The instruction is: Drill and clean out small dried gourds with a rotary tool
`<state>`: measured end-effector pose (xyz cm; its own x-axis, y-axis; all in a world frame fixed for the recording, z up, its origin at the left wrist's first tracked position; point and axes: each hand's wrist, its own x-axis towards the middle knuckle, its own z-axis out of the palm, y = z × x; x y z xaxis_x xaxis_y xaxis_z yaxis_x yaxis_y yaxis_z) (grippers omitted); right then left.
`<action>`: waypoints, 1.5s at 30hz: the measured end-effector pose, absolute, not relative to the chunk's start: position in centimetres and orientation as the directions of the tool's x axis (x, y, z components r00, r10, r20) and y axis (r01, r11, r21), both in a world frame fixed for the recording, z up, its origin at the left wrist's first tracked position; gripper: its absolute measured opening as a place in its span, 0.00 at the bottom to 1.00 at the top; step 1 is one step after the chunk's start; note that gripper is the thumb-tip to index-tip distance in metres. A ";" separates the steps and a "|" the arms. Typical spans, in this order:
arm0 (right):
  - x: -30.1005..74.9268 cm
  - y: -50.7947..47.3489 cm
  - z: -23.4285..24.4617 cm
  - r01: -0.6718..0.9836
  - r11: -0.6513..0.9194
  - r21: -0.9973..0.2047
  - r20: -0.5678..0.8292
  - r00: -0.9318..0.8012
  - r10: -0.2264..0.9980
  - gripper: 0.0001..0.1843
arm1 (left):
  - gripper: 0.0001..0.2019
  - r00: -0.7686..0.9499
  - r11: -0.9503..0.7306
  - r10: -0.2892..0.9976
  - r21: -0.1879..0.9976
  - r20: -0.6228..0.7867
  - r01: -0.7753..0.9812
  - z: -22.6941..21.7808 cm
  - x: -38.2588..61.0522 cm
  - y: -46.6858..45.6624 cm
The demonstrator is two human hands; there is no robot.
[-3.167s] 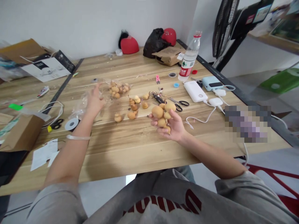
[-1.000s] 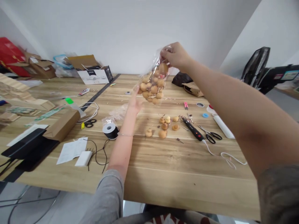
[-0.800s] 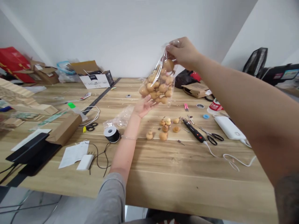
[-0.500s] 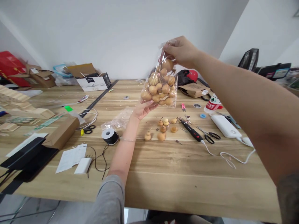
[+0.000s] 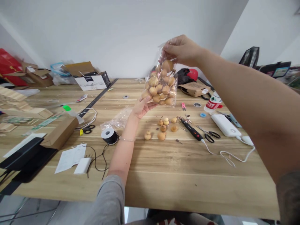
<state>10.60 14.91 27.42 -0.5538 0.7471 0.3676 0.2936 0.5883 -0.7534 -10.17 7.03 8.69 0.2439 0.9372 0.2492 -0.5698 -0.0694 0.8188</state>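
My right hand (image 5: 181, 50) is raised above the table and pinches the top of a clear plastic bag (image 5: 161, 82) filled with several small tan gourds. My left hand (image 5: 140, 107) cups the bag's lower left corner from below, fingers curled against the plastic. Under the bag, several loose gourds (image 5: 161, 128) lie on the wooden table (image 5: 182, 175). An empty crumpled clear bag (image 5: 118, 118) lies just left of my left wrist.
A black-and-red corded tool (image 5: 192, 131), scissors (image 5: 211, 134) and a white power bank (image 5: 226, 125) lie to the right. A spool of black cord (image 5: 109, 136), a second pair of scissors (image 5: 87, 128), papers and cardboard boxes (image 5: 59, 132) sit to the left. A water bottle (image 5: 213, 102) lies farther back.
Earlier my right hand held loose gourds and my left reached for the bag on the table. Over the last second the lifted bag stayed up, with my left hand settling under its corner.
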 end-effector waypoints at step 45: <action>8.0 12.6 29.0 0.566 0.427 -0.705 0.197 -0.422 0.885 0.07 | 0.11 0.321 0.250 0.945 0.756 -0.056 -0.604 8.9 -8.2 6.8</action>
